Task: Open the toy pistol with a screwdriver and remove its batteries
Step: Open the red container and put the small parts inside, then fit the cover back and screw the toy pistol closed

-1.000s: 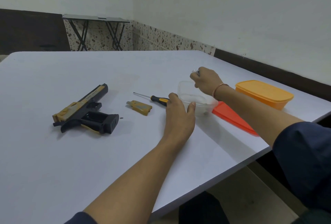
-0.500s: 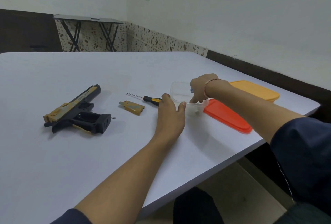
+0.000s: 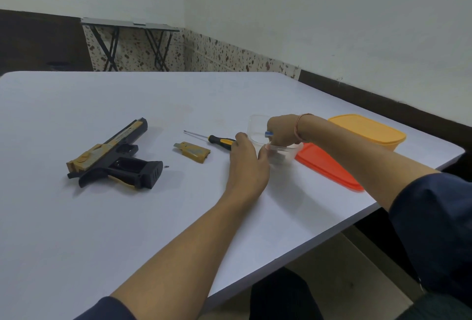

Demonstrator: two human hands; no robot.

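Left to right on the bench [image 3: 76, 230]:

- toy pistol [image 3: 112, 156]: flat on its side at the left, well apart from both hands. Black frame, worn gold slide, muzzle pointing away, grip butt toward the right. The side of the grip is uncovered and shows a dark cavity (contents not readable).
- tiny screw [image 3: 166, 166]: loose, just beside the grip butt.
- gold cover plate [image 3: 192, 151]: lying alone between pistol and hands.
- screwdriver [image 3: 212, 138]: flat, black-and-yellow handle, thin shaft pointing left. Handle end is at the left hand's fingertips.
- left hand [image 3: 249, 158]: forearm stretched forward, palm down on the bench. Fingers are fairly straight, not gripping; thumb tip is against the near wall of the clear tub [image 3: 256, 121].
- right hand [image 3: 283, 130]: arm comes in from the right with a thin band at the wrist. Hand hangs over the tub with fingers curled, pinching a small blue-ended battery [image 3: 268, 133] above the tub's opening. Most of the battery is hidden.
- red-orange lid [image 3: 329, 166]: flat, just right of the tub, under the right forearm.
- yellow lidded box [image 3: 367, 131]: closed, near the bench's right edge.
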